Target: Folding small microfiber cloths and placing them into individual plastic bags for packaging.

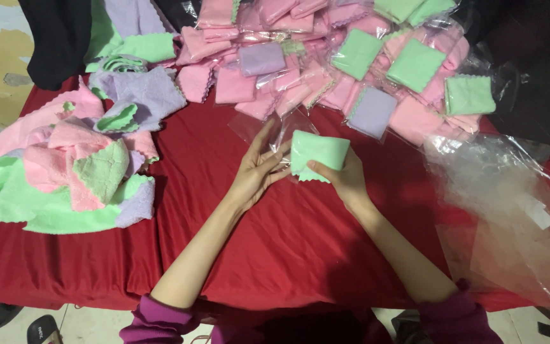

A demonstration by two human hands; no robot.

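**Green cloth held at the mouth of a clear bag**

The right hand (345, 178) holds a folded green cloth (318, 153) above the middle of the red counter (288, 236), its grip clamped on the cloth's lower edge with the thumb on top. The left hand (259, 169) lies just left of the cloth, fingers stretched out and apart, touching a clear bag (268, 130) whose open end meets the cloth's left side.

Behind the cloth, towards the far edge of the counter, lies a heap of packed cloths (326, 57): flat square packets in clear wrap, mostly pink, with several green and two lilac ones among them. Far left of the cloth sits a loose pile of unpacked cloths (77, 172) in pink, green and lilac, with scalloped edges. To the right of the cloth, a stack of empty clear bags (510, 210) spreads over the counter's edge, one carrying a small white rectangular label (540, 216).
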